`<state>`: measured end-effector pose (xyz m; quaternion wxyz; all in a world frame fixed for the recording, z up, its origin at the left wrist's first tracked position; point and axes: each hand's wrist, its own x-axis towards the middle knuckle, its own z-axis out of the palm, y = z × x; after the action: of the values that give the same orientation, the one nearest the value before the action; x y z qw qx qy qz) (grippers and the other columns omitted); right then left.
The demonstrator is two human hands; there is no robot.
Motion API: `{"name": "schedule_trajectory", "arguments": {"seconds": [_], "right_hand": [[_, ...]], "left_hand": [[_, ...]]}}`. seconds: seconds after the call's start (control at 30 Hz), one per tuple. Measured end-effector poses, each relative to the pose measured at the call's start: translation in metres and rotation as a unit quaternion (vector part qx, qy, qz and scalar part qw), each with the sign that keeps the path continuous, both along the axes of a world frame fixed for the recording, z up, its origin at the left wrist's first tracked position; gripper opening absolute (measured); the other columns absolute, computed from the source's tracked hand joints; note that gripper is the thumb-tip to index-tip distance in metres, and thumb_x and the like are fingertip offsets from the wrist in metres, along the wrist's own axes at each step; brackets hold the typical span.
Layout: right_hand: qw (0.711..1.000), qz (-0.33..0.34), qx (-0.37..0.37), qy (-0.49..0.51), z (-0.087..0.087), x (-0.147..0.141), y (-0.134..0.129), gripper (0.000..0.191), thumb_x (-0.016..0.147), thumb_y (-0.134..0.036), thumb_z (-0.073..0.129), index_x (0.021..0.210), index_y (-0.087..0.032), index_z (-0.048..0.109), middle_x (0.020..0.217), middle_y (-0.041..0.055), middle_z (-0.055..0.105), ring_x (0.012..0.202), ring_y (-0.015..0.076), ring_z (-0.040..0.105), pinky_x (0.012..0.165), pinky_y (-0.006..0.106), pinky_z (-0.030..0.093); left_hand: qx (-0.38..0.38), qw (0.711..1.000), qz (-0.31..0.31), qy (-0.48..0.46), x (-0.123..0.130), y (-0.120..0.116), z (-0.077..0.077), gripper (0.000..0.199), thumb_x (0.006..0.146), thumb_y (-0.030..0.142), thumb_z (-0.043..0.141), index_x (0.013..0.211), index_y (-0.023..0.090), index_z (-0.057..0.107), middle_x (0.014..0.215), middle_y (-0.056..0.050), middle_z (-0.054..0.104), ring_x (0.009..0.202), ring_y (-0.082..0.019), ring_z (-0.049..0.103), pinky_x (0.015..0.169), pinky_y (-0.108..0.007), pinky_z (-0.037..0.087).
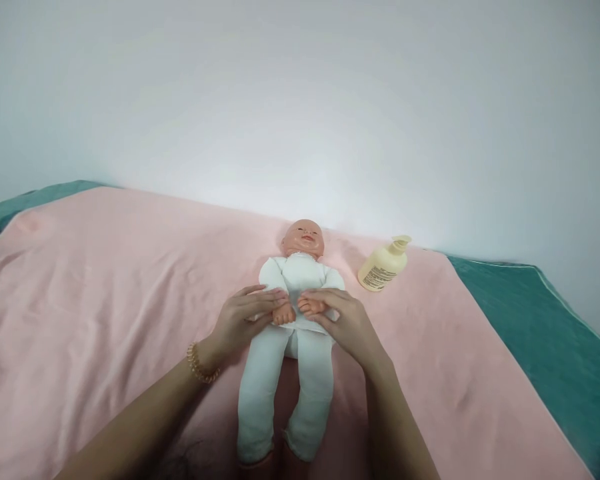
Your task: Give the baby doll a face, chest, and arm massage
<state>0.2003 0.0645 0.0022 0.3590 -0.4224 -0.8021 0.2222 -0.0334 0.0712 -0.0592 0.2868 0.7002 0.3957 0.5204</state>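
A baby doll (300, 267) in white clothes lies on its back, head toward the wall and legs toward me. My left hand (245, 313) is closed around the doll's forearm on the left side, thumb below and fingers across the top near the wrist. On the other side my right hand (344, 319) grips the doll's other forearm, with the fingertips over the doll's small hand. Both doll hands rest close together over its belly. A coiled bracelet (200, 365) circles my left wrist.
A pale yellow pump bottle (381, 267) stands tilted in view to the right of the doll's head. Under everything spreads a wrinkled pink blanket (120, 300), over a green sheet (535, 320) showing at both sides. A plain white wall (300, 100) rises behind.
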Motion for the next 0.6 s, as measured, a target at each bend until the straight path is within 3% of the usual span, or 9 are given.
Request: {"name": "schedule_trajectory", "arguments": {"seconds": [0.1,0.17,0.23,0.33,0.4,0.5,0.6], "right_hand": [[0.986,-0.093,-0.035,0.135,0.002,0.019,0.007,0.028,0.081,-0.025,0.071,0.109,-0.027,0.068,0.112,0.0024,0.07,0.109,0.0245,0.062,0.098,0.043,0.048],[0.947,-0.158,-0.06,0.273,0.001,0.035,0.014,0.031,0.078,-0.028,0.075,0.107,-0.025,0.068,0.113,0.0037,0.069,0.113,0.0246,0.06,0.1,0.042,0.047],[0.86,-0.225,-0.101,0.447,-0.004,0.051,0.023,0.03,0.073,-0.024,0.078,0.101,-0.021,0.068,0.11,0.0038,0.07,0.111,0.0223,0.061,0.097,0.036,0.049],[0.697,-0.323,-0.144,0.624,-0.018,0.069,0.037,0.013,0.078,-0.015,0.069,0.088,-0.022,0.063,0.094,-0.0032,0.069,0.094,0.0134,0.065,0.084,0.027,0.054],[0.642,-0.361,-0.162,0.656,-0.031,0.077,0.046,0.013,0.089,-0.013,0.053,0.08,-0.022,0.056,0.08,-0.0066,0.064,0.075,0.0101,0.065,0.072,0.026,0.056],[0.632,-0.373,-0.185,0.654,-0.051,0.085,0.055,0.02,0.097,-0.019,0.047,0.078,-0.018,0.053,0.072,-0.0048,0.057,0.064,0.0111,0.06,0.063,0.029,0.055],[0.672,-0.354,-0.16,0.63,-0.067,0.091,0.059,0.019,0.097,-0.033,0.056,0.093,-0.015,0.059,0.084,0.0003,0.061,0.069,0.0126,0.06,0.063,0.028,0.055]], "left_hand": [[-0.064,0.987,0.097,-0.114,-0.009,0.003,0.004,0.024,0.073,0.032,0.077,0.096,0.026,0.074,0.107,-0.003,0.074,0.105,-0.025,0.067,0.097,-0.042,0.052],[-0.104,0.962,0.146,-0.208,-0.02,0.01,0.006,0.03,0.075,0.035,0.074,0.103,0.023,0.071,0.113,-0.005,0.071,0.109,-0.023,0.064,0.098,-0.038,0.051],[-0.134,0.929,0.164,-0.303,-0.033,0.02,0.004,0.029,0.081,0.037,0.069,0.106,0.023,0.068,0.116,-0.004,0.069,0.111,-0.018,0.062,0.102,-0.033,0.049],[-0.192,0.879,0.146,-0.413,-0.05,0.037,-0.005,0.014,0.089,0.032,0.06,0.093,0.021,0.067,0.096,-0.001,0.07,0.097,-0.01,0.066,0.098,-0.025,0.05],[-0.227,0.849,0.135,-0.457,-0.057,0.047,-0.013,0.015,0.092,0.025,0.054,0.082,0.02,0.064,0.082,0.0,0.067,0.085,-0.007,0.067,0.091,-0.021,0.053],[-0.257,0.814,0.147,-0.5,-0.061,0.055,-0.023,0.021,0.094,0.015,0.045,0.081,0.02,0.061,0.082,0.0,0.067,0.084,-0.006,0.067,0.085,-0.018,0.055],[-0.266,0.799,0.165,-0.514,-0.061,0.056,-0.029,0.024,0.095,0.011,0.04,0.085,0.02,0.06,0.084,-0.001,0.068,0.085,-0.007,0.067,0.084,-0.019,0.056]]}}
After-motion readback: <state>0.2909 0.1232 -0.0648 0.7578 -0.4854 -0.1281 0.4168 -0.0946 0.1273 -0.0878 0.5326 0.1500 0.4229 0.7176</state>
